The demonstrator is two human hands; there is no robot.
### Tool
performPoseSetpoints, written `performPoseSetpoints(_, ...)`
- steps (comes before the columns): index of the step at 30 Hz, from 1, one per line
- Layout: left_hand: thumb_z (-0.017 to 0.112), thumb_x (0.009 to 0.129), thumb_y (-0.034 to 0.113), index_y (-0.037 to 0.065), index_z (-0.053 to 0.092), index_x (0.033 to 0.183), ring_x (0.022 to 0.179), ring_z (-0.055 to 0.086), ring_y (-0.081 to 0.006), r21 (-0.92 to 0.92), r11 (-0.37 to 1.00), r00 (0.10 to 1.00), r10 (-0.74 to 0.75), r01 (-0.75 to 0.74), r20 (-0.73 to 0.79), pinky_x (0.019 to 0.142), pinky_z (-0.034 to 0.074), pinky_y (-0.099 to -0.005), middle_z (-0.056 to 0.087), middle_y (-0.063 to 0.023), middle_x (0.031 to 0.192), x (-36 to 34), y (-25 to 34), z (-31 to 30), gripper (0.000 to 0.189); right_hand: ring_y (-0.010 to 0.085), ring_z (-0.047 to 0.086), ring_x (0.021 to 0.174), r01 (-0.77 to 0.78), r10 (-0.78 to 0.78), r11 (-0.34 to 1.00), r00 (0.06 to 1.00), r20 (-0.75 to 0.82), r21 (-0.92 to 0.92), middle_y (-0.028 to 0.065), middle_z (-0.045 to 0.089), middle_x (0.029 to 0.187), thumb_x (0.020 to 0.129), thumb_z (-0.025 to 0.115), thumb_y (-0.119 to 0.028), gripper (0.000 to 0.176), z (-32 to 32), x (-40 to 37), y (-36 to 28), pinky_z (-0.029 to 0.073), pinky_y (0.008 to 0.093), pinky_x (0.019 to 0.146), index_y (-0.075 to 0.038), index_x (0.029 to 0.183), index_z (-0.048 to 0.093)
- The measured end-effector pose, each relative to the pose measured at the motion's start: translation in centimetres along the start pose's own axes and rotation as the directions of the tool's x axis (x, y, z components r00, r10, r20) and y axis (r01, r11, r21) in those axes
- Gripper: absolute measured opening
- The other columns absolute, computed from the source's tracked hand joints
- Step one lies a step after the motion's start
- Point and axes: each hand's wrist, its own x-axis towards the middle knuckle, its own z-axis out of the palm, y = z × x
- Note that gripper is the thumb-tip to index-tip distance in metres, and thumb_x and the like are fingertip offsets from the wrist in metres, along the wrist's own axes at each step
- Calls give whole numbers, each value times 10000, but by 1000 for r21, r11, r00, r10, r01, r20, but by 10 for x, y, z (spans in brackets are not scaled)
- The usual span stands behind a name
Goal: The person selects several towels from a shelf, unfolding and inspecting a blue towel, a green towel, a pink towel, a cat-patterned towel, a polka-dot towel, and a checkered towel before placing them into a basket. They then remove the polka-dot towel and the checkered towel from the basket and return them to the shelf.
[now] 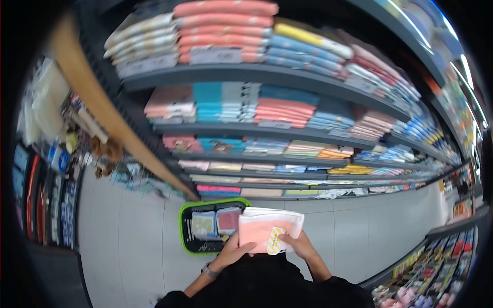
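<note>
Between my two hands is a folded pink towel (257,228) with a white edge and a yellow-striped label (276,241) on its front. My left hand (233,251) grips its lower left corner, thumb on top. On the right side my right hand (302,245) closes on the towel, its thumb against the label. The fingers under the towel are hidden. Just beyond my left hand, a black shopping basket (185,237) with a green rim stands on the floor. A greenish folded packet (203,225) and a reddish one (229,222) lie inside it.
Ahead rises a shelf unit (257,72) stacked with folded towels in pink, blue, white and yellow. A wooden post (97,87) edges it on the left, with hanging goods beyond. Another display (421,277) stands at the lower right. Grey tiled floor (359,226) runs between.
</note>
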Motion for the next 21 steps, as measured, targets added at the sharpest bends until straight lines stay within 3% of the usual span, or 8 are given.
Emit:
performPoseSetpoints(1, 579, 871, 117, -2, 405, 1216, 729, 572, -86, 18, 1000, 999, 6, -7, 33, 553, 485, -211, 561, -68, 1000, 1, -2, -1, 404, 90, 555, 879, 6, -6, 1000, 999, 31, 15, 15, 593, 989, 851, 599, -121, 320, 4, -1, -7, 454, 243, 760, -11, 1147, 548)
performPoseSetpoints(4, 565, 880, 112, -6, 436, 1152, 614, 554, -89, 71, 996, 993, -41, 49, -106, 522, 468, -214, 577, -48, 835, 2, 1, 1, 323, 90, 557, 877, 25, -26, 998, 999, -19, -51, 21, 595, 989, 853, 599, -127, 323, 6, -2, 0, 456, 244, 757, -6, 1148, 546)
performPoseSetpoints(8, 567, 879, 113, -11, 441, 1143, 621, 559, -89, 103, 993, 995, -53, 62, -88, 523, 469, -213, 576, -56, 835, -3, 14, 3, 318, 94, 564, 873, 45, -45, 999, 998, -36, -17, 32, 600, 991, 854, 600, -133, 323, 6, -5, -1, 459, 248, 755, -1, 1144, 545)
performPoseSetpoints(11, 569, 876, 113, -13, 448, 1126, 602, 561, -94, 27, 998, 997, -49, 50, -51, 509, 468, -217, 580, -63, 819, -4, 14, 2, 305, 98, 569, 868, 42, -43, 999, 999, -20, -13, 40, 605, 995, 853, 603, -143, 326, 3, -5, 3, 463, 252, 750, 2, 1139, 546)
performPoseSetpoints(16, 570, 873, 101, -10, 454, 1090, 568, 563, -113, 34, 996, 984, -75, 81, -160, 482, 466, -218, 587, -76, 790, -3, 13, 10, 270, 101, 570, 878, 14, -13, 998, 1000, 25, -57, 48, 605, 1001, 848, 611, -169, 353, 2, -10, -6, 465, 253, 759, 6, 1146, 539)
performPoseSetpoints(21, 564, 872, 88, -12, 456, 1071, 562, 563, -117, 15, 998, 988, -61, 64, -142, 470, 467, -223, 588, -90, 787, -5, 26, 18, 247, 108, 563, 910, 37, -40, 998, 998, 55, 50, 55, 588, 1038, 842, 611, -121, 362, -1, -10, -6, 464, 264, 787, 5, 1169, 521)
